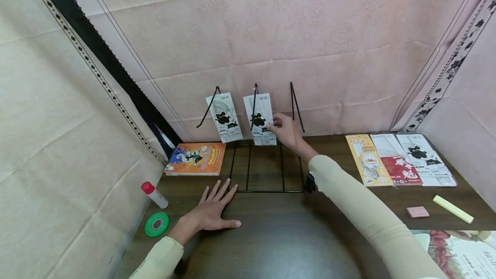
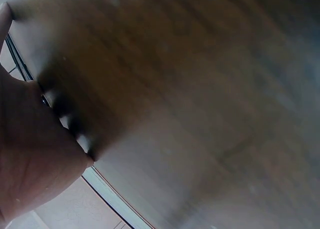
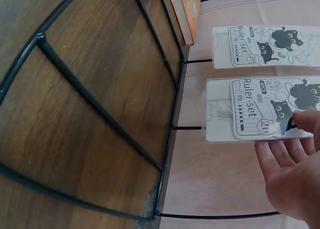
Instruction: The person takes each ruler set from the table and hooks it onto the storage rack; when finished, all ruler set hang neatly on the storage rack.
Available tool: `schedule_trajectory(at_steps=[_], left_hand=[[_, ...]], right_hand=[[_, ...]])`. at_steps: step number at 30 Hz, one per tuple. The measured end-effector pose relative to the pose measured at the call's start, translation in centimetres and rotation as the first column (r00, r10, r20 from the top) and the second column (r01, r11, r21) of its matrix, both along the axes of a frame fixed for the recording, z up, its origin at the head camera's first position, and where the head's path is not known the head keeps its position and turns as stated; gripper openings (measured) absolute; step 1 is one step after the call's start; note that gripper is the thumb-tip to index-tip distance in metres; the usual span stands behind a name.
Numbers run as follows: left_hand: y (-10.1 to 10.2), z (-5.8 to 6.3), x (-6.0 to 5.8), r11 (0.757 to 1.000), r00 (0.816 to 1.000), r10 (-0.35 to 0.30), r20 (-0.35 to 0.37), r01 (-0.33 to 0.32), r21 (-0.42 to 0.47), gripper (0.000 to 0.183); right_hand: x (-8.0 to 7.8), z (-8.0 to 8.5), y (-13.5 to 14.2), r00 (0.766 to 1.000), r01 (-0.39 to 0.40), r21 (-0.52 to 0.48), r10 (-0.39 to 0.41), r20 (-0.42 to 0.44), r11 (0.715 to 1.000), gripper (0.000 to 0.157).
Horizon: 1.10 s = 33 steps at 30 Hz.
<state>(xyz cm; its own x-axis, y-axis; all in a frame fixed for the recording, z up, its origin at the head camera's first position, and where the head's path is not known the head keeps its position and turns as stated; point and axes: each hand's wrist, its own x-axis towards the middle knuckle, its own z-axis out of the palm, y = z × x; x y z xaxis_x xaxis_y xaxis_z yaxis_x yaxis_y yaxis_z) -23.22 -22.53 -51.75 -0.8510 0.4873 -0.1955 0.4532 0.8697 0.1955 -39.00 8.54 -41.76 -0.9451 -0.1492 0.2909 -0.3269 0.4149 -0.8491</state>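
Note:
On the middle hook of a black wire rack [image 1: 273, 191] hangs a white ruler set packet [image 1: 259, 119] with black cat pictures. My right hand [image 1: 288, 132] pinches its right edge, thumb in front and fingers behind, as the right wrist view shows on the packet [image 3: 265, 109]. A matching ruler set packet [image 1: 224, 117] hangs from the left hook, slightly tilted. The right hook [image 1: 295, 104] holds nothing. My left hand [image 1: 211, 210] rests on the tabletop with fingers spread, just in front of the rack's base. The left wrist view is mostly blurred wood and part of that hand [image 2: 35, 149].
An orange book [image 1: 197, 158] lies left of the rack. Nearer are a glue stick [image 1: 155, 195] and a green tape roll [image 1: 156, 224]. To the right lie a yellow packet [image 1: 369, 160], a red-and-white packet [image 1: 399, 165], another ruler set packet [image 1: 426, 158], a pink eraser [image 1: 417, 212] and a pale yellow strip [image 1: 453, 209].

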Motion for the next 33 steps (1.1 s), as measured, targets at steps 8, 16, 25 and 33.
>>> schedule_trajectory(at_steps=[8, 16, 25, 33], left_hand=[[-0.1, 0.1, 0.0, 1.0, 1.0, -0.001, 0.007, 0.001, 0.013, 0.107], [-0.2, 0.2, 0.2, 1.0, 1.0, -0.001, 0.003, 0.001, -0.007, 0.108], [-0.1, 0.3, -0.2, 1.0, 1.0, 0.0, 0.003, 0.0, 0.002, 0.108], [-0.2, 0.1, 0.0, 1.0, 1.0, 0.003, 0.015, -0.003, 0.002, 0.108]], right_hand=[[0.4, -1.2, 0.8, 1.0, 0.002, 0.049, -0.001, -0.004, 0.999, 0.034], [2.4, -2.2, 3.3, 1.0, -0.018, 0.116, 0.018, 0.001, 0.993, 0.046], [3.5, -2.1, 7.9, 0.999, 0.034, 0.162, -0.033, -0.005, 0.986, 0.044], [4.2, -2.4, 12.1, 0.996, 0.083, 0.234, -0.076, -0.037, 0.969, 0.048]])
